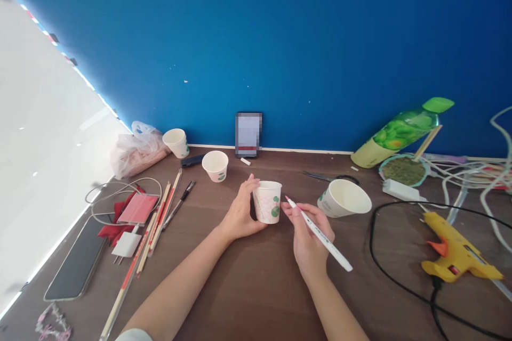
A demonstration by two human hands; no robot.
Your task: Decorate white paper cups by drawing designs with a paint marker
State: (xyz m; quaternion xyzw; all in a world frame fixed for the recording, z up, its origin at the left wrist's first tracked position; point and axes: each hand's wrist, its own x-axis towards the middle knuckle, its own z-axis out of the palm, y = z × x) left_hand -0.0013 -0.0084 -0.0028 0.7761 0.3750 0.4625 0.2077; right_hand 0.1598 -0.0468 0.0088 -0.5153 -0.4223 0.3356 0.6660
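In the middle of the desk a white paper cup (267, 203) stands upright, printed with green leaves and marked with thin pink lines on its side. My left hand (242, 210) is wrapped around the cup's left side, thumb low and fingers near the rim. A white marker (322, 237) with a pink tip is held pen-like in my right hand (312, 240). The tip points up and left, just beside the cup's right edge; I cannot tell whether it touches. A small white marker cap (245, 161) lies behind the cup.
Other paper cups (216, 165) stand around, one tilted cup (344, 200) at right. A phone (248, 136) leans on the blue wall. Scissors (332, 177), a green bottle (400, 136) and a yellow glue gun (458, 250) with black cable lie right; sticks (160, 218) and a dark phone (78, 258) left.
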